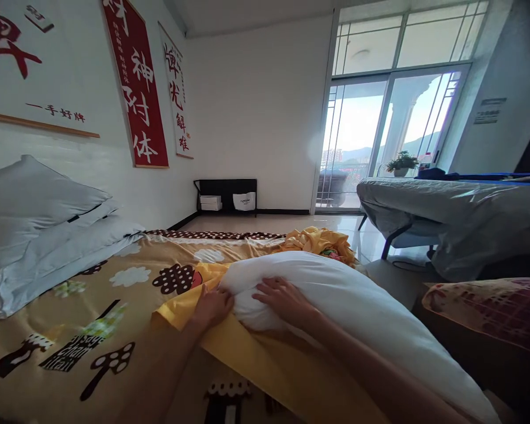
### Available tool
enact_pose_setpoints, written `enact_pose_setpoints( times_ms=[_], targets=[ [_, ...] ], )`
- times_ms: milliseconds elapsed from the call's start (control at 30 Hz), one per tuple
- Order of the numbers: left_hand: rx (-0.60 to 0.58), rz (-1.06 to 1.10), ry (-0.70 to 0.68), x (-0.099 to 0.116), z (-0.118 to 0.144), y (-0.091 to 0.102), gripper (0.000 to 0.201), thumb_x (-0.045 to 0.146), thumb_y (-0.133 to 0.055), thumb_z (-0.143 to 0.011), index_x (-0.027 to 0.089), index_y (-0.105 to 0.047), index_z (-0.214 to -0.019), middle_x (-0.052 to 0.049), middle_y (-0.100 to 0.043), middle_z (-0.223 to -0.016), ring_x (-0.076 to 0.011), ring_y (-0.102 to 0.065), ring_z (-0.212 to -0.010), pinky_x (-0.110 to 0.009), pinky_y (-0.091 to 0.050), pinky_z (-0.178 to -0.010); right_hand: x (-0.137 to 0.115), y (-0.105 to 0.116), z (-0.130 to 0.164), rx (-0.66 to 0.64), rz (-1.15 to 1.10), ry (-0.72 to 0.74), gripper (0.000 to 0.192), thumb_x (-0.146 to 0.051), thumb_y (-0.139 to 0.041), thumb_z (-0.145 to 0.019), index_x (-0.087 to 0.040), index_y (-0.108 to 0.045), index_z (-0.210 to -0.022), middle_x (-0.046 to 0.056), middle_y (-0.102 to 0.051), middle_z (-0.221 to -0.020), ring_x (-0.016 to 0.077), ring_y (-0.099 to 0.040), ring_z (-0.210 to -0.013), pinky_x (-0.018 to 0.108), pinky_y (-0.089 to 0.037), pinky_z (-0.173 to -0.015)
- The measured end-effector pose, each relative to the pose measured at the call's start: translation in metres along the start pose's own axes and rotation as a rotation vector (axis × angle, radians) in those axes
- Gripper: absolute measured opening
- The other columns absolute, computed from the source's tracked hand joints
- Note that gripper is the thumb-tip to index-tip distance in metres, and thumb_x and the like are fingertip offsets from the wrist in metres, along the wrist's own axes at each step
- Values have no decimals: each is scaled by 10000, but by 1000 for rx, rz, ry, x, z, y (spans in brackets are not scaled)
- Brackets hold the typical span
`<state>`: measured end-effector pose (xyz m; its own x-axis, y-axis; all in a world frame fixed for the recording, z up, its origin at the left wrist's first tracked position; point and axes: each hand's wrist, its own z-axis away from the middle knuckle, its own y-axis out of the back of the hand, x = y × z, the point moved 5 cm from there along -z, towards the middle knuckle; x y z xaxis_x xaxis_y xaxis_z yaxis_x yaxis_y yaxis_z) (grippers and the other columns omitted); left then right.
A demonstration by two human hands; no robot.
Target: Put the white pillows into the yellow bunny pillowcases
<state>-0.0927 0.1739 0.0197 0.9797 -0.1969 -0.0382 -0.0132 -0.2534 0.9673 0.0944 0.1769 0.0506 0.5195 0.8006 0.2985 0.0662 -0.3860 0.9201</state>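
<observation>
Tan printed bedsheet [132, 321] below; your left hand [215, 305] seemingly pinches plump white pillow [357, 300] beside yellow cloth [269, 359], right hand [285, 297] spread on pillow. Likely aligning; next needs steady pinch.

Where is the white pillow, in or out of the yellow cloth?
Mostly out: the white pillow lies largely bare against the yellow cloth. Hidden ends, I cannot tell.
</observation>
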Motion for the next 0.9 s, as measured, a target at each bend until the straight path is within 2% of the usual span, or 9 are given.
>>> enact_pose_setpoints(
  times_ms=[67, 133, 233, 333, 400, 533, 667, 800, 900],
  targets=[
    [2, -5, 2, 2, -4, 2, 374, 326, -331, -950, 183, -672, -896, -84, -684, -1000, -255, -605, -974, -627, -313, -971, 3, -9, -8, -12, 42, -32, 307, -171, -485, -922, -247, -617, -1188, 85, -585, -1275, 274, -486, -1222, 464, -408, -978],
    [40, -30, 3, 12, 2, 5, 336, 243, -331, -931, 159, -656, -960, -118, -658, -1052, -276, -577, -1026, -592, -339, -956, 7, -19, -15, -22, 59, -63, 279, -189, -493, -924, -234, -633, -1161, 101, -590, -1260, 272, -499, -1202, 459, -412, -966],
    [109, -65, -154, 49, 22, 8, 299, 159, -351, -887, 134, -620, -1015, -149, -617, -1069, -284, -541, -1052, -496, -387, -928, 11, -28, -22, -26, 43, -66, 280, -183, -485, -928, -236, -627, -1163, 93, -614, -1224, 233, -529, -1169, 413, -422, -950],
    [13, -30, -388, 88, 38, -5, 223, 128, -425, -838, 153, -621, -942, -113, -631, -975, -246, -570, -954, -389, -445, -856, 14, -33, -24, -34, 21, -48, 296, -164, -478, -927, -246, -618, -1175, 68, -634, -1202, 201, -540, -1162, 371, -418, -947],
    [-104, -19, -370, 100, 36, -18, 261, 76, -436, -808, 155, -625, -969, -105, -644, -995, -231, -590, -943, -348, -464, -811, 14, -34, -22, -40, 11, -44, 303, -157, -470, -928, -245, -615, -1178, 66, -626, -1220, 200, -530, -1178, 376, -404, -958],
    [-185, -52, -228, 104, 21, -33, 320, 40, -411, -815, 104, -651, -1016, -152, -664, -1026, -260, -608, -989, -384, -452, -849, 16, -35, -19, -55, 2, -55, 332, -148, -453, -926, -242, -595, -1211, 69, -588, -1283, 207, -500, -1215, 400, -372, -987],
    [-226, -90, -142, 97, 12, -44, 262, 78, -461, -815, 91, -710, -898, -185, -696, -892, -280, -646, -895, -426, -433, -845, 22, -37, -24, -60, -9, -79, 349, -130, -451, -913, -249, -603, -1203, 56, -597, -1273, 205, -526, -1180, 391, -369, -982],
    [-208, -137, -39, 83, 4, -52, 241, 101, -511, -790, 115, -727, -897, -184, -703, -914, -285, -628, -945, -471, -344, -956, 27, -40, -31, -42, -35, -108, 346, -138, -439, -919, -234, -596, -1212, 55, -612, -1253, 209, -537, -1160, 384, -368, -977],
    [-167, -157, 17, 74, -3, -54, 298, 93, -466, -813, 83, -710, -984, -218, -680, -1005, -313, -584, -1025, -477, -333, -946, 30, -44, -32, -36, -58, -128, 367, -141, -420, -929, -228, -569, -1252, 64, -593, -1283, 215, -527, -1175, 391, -361, -982]
  ],
)
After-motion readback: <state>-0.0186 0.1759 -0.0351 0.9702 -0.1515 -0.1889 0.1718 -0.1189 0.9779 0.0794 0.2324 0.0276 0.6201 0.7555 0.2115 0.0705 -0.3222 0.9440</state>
